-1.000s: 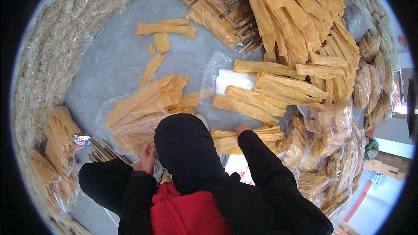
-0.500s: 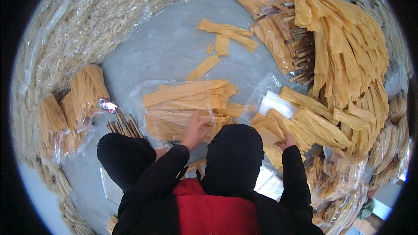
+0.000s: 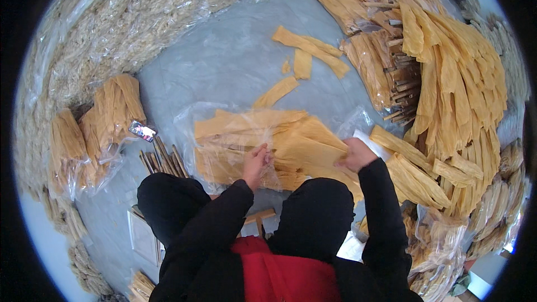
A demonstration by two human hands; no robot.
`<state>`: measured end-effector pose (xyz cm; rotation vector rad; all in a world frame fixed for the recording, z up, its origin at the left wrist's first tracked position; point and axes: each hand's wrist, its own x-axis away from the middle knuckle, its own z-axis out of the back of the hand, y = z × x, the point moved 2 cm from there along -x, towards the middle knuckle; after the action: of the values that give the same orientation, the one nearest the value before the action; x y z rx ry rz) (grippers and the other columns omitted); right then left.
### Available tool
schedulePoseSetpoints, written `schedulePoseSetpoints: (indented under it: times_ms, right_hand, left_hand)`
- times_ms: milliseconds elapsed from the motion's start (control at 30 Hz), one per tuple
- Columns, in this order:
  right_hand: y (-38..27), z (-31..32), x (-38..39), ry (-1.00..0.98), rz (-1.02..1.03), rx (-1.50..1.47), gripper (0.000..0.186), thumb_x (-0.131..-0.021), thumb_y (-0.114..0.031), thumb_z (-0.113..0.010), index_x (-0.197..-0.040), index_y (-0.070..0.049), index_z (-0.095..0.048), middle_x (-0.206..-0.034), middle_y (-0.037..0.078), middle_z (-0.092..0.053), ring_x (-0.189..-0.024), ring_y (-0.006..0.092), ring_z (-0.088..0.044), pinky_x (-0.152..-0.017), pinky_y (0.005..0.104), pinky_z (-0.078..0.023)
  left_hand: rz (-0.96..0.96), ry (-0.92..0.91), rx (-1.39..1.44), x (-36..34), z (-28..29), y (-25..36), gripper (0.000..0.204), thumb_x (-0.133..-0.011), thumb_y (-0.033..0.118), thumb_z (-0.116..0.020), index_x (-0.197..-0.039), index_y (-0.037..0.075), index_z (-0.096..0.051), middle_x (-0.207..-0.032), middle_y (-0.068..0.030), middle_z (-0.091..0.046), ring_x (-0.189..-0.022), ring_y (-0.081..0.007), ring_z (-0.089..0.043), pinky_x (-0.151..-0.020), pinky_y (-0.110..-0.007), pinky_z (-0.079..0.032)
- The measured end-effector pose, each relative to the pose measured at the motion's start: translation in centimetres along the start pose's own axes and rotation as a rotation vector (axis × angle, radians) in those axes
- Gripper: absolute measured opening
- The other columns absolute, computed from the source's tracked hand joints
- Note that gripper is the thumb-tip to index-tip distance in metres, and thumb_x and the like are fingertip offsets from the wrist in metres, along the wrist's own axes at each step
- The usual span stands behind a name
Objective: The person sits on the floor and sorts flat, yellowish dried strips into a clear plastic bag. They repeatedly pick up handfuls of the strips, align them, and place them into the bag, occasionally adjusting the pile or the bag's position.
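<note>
A clear plastic bag (image 3: 187, 126) lies in front of me with a layer of yellow dried tofu-skin strips (image 3: 224, 128) in it. At the bag's right-hand opening, my left hand (image 3: 256, 166) is closed, the fingertips pinching what looks like the bag's edge. My right hand (image 3: 358, 155) grips the far right end of a wide, flat dried tofu-skin sheet (image 3: 310, 144). The sheet slants across the strips, its left end at the bag's mouth. Whether that end is inside the bag is hard to tell.
A tall heap of tofu skin (image 3: 453, 78) rises at the right beside bundled sticks (image 3: 405, 86). Loose strips (image 3: 310, 47) lie beyond the bag. Filled bags (image 3: 114, 112), a phone (image 3: 142, 131) and thin sticks (image 3: 165, 159) are at the left. Packed bags (image 3: 123, 17) line the far side.
My right hand has moved up and left, bringing a tofu-skin sheet from the right-hand pile over to the bag. The left hand stays near the bag's opening, and the view has shifted slightly.
</note>
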<state>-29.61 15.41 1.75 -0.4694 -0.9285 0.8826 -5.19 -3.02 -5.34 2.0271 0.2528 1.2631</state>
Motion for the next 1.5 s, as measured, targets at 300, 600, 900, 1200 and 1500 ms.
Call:
schedulePoseSetpoints:
  times_ms: [300, 600, 900, 1200, 1500]
  right_hand:
    - [5.5, -9.2, -13.2, -0.316, -0.070, 0.194, 0.053, -0.052, -0.017, -0.077, -0.098, 0.001, -0.059, -0.083, 0.018, -0.064, -0.074, 0.0267, -0.063, -0.062, 0.0359, -0.049]
    - [-4.7, -5.8, -13.9, -0.459, 0.186, 0.268, 0.057, -0.051, -0.017, -0.077, -0.103, 0.000, -0.058, -0.082, 0.016, -0.064, -0.077, 0.0251, -0.062, -0.064, 0.0359, -0.048]
    - [-0.6, -8.0, -15.0, -0.614, 0.071, 0.100, 0.054, -0.054, -0.019, -0.077, -0.101, 0.000, -0.059, -0.084, 0.014, -0.064, -0.074, 0.0248, -0.060, -0.064, 0.0360, -0.046]
    - [-1.4, -8.4, -12.5, -0.512, 0.172, 0.194, 0.048, -0.060, -0.019, -0.073, -0.102, -0.001, -0.057, -0.094, 0.020, -0.062, -0.087, 0.0304, -0.059, -0.074, 0.0378, -0.046]
    - [-8.4, -11.6, -16.8, 0.042, 0.627, 0.054, 0.016, -0.071, -0.006, -0.054, -0.085, 0.001, -0.057, -0.083, 0.021, -0.059, -0.080, 0.0392, -0.056, -0.072, 0.0418, -0.046]
  left_hand:
    - [-0.545, -0.061, -0.496, 3.0, -1.8, 2.9, 0.032, -0.089, 0.004, -0.045, -0.121, 0.000, -0.048, -0.080, -0.0051, -0.051, -0.076, -0.0171, -0.052, -0.070, -0.027, -0.043]
    - [-0.608, -0.312, -0.695, 4.7, -3.3, 3.1, 0.055, -0.083, -0.006, -0.041, -0.134, -0.002, -0.023, -0.111, -0.0192, -0.041, -0.103, -0.0319, -0.044, -0.089, -0.032, -0.037]
    - [-0.756, -0.366, -0.815, 4.6, -3.4, 3.1, 0.063, -0.081, -0.007, -0.043, -0.138, 0.000, -0.017, -0.116, -0.0155, -0.039, -0.094, -0.0248, -0.045, -0.081, -0.029, -0.041]
    - [-0.888, -0.448, -1.116, 5.8, -5.2, 3.4, 0.064, -0.075, -0.008, -0.044, -0.136, -0.001, -0.024, -0.110, -0.0205, -0.041, -0.096, -0.0349, -0.043, -0.088, -0.036, -0.036]
    - [-0.639, -0.269, -0.736, 6.9, -4.8, 2.5, 0.055, -0.080, -0.006, -0.044, -0.133, 0.001, -0.031, -0.107, -0.0168, -0.042, -0.096, -0.0267, -0.048, -0.081, -0.031, -0.041]
